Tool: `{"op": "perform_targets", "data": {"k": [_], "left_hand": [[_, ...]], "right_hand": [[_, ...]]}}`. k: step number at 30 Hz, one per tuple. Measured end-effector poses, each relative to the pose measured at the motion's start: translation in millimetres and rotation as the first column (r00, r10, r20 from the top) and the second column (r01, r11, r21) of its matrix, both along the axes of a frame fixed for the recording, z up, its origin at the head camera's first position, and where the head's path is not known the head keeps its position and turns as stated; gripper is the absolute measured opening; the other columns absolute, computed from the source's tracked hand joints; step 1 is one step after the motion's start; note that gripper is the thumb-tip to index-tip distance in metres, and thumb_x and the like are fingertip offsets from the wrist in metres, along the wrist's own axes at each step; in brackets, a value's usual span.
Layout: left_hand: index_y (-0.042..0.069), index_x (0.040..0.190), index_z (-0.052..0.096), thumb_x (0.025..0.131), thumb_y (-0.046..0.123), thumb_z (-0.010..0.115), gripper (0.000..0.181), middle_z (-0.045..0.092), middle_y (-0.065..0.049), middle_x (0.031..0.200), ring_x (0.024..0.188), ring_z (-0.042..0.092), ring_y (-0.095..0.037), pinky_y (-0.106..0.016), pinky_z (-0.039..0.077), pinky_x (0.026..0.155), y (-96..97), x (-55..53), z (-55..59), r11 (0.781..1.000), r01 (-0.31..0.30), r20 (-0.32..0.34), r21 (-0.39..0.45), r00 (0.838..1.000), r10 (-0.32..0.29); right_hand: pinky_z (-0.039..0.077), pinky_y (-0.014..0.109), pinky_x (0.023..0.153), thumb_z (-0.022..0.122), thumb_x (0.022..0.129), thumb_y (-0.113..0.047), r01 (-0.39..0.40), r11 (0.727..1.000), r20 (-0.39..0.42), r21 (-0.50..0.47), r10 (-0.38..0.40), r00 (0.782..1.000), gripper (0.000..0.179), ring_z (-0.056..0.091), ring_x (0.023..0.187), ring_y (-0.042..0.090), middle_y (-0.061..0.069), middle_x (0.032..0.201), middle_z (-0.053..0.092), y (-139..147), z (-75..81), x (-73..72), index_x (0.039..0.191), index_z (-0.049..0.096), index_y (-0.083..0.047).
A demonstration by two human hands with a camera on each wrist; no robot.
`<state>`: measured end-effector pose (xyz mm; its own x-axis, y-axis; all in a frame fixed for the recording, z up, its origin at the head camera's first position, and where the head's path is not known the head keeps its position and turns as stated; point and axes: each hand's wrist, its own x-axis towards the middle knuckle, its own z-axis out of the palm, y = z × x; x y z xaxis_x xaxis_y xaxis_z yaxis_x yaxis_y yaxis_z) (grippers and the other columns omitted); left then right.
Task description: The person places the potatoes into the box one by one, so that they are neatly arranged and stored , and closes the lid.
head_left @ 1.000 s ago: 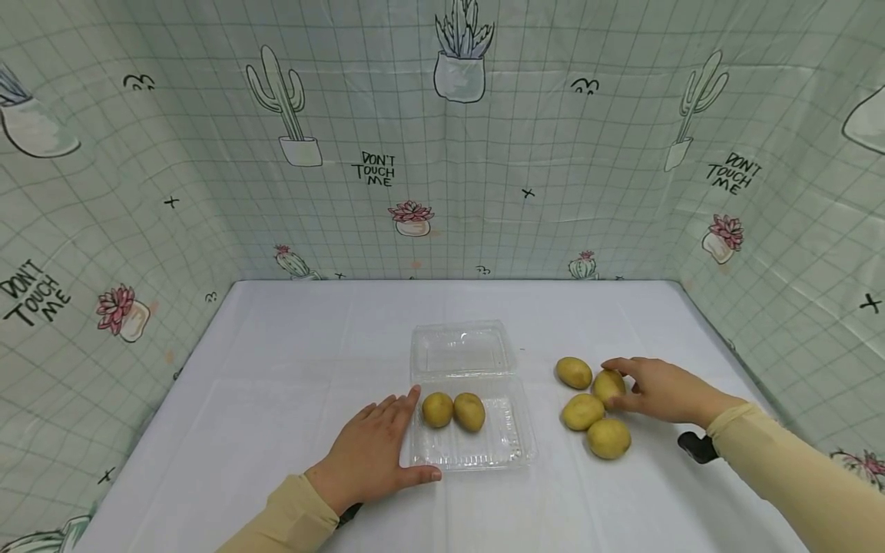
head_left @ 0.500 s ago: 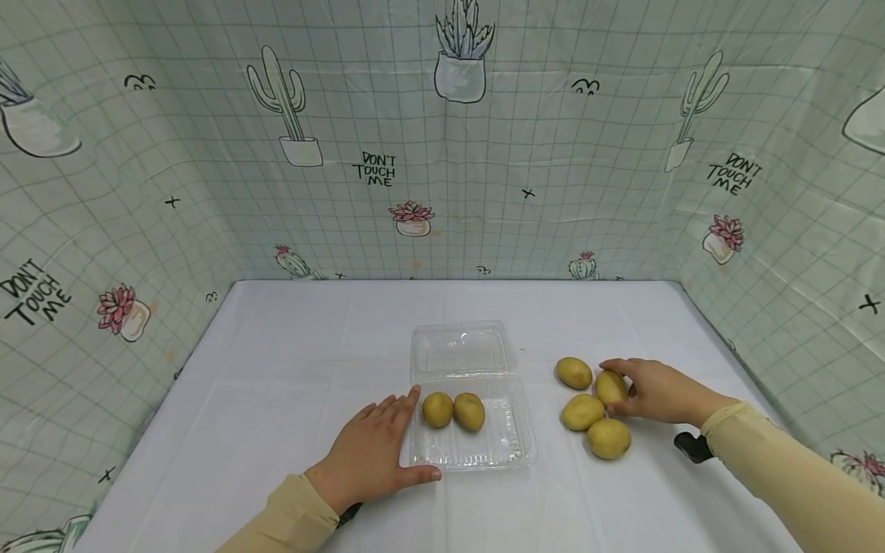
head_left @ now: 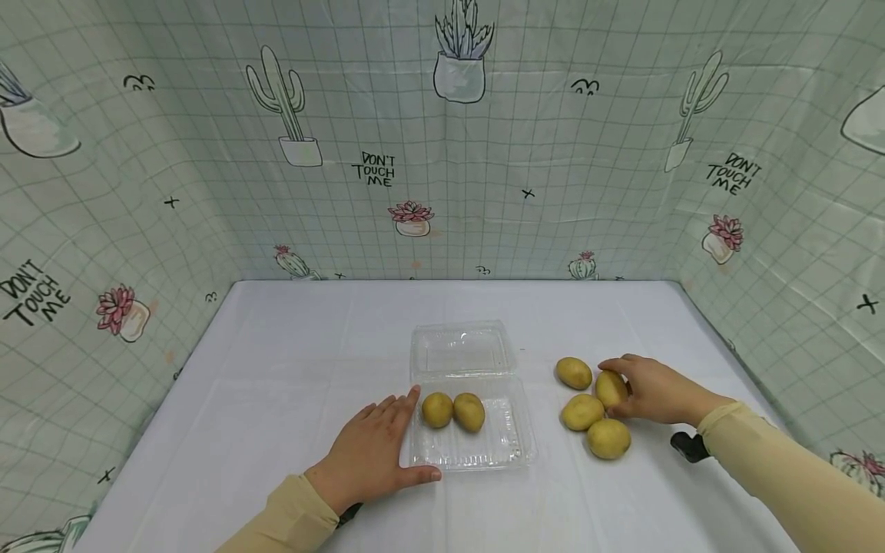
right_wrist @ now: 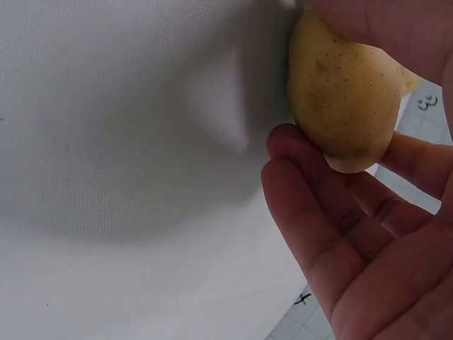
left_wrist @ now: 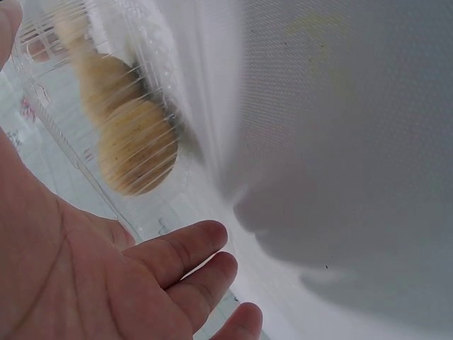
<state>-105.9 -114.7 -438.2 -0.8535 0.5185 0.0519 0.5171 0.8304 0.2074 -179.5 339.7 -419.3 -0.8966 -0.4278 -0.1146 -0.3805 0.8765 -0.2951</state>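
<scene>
Head view: left hand (head_left: 369, 449), outspread, touches a clear box (head_left: 505, 449); right hand (head_left: 660, 390) grips a potato (head_left: 609, 389) toward the right edge of the worktop (head_left: 318, 346).

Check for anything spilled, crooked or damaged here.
A faint yellowish mark on the white cloth, in the left wrist view, looks odd: its tint differs from what surrounds it, perhaps a stain. Otherwise nothing stands out: the clear container lies open and the potatoes look whole.
</scene>
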Motion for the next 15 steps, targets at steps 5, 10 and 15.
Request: {"op": "perform_targets", "data": {"k": [5, 10, 15], "left_hand": [[0.000, 0.155, 0.028, 0.081, 0.077, 0.059, 0.111, 0.052, -0.020, 0.142, 0.131, 0.048, -0.037, -0.052, 0.038, 0.107, -0.3, 0.5, -0.2, 1.000, 0.002, 0.004, 0.000, 1.000, -0.002], [0.000, 0.155, 0.029, 0.081, 0.077, 0.060, 0.111, 0.053, -0.021, 0.141, 0.131, 0.049, -0.037, -0.052, 0.038, 0.107, -0.2, 0.8, 0.7, 1.000, 0.004, -0.002, 0.004, 1.000, -0.004], [0.000, 0.155, 0.029, 0.081, 0.077, 0.060, 0.111, 0.053, -0.021, 0.141, 0.131, 0.048, -0.037, -0.052, 0.038, 0.107, -0.5, 0.4, 0.6, 1.000, 0.001, 0.000, 0.003, 1.000, -0.001]], "right_hand": [[0.052, 0.040, 0.076, 0.089, 0.073, -0.032, -0.001, 1.000, -0.004, -0.010, 0.001, 1.000, 0.073, 0.060, 0.088, 0.018, 0.013, 0.116, 0.062, 0.5, 0.9, -0.2, 0.129, 0.059, 0.002], [0.052, 0.039, 0.075, 0.090, 0.071, -0.028, -0.006, 1.000, -0.043, -0.011, 0.005, 0.999, 0.072, 0.061, 0.086, 0.018, 0.011, 0.114, 0.064, 1.6, 3.3, -1.6, 0.128, 0.059, 0.001], [0.052, 0.039, 0.074, 0.090, 0.071, -0.024, -0.024, 1.000, -0.111, -0.020, 0.022, 0.994, 0.070, 0.057, 0.085, 0.016, 0.009, 0.112, 0.063, 0.4, 8.7, -2.9, 0.129, 0.059, 0.000]]}}
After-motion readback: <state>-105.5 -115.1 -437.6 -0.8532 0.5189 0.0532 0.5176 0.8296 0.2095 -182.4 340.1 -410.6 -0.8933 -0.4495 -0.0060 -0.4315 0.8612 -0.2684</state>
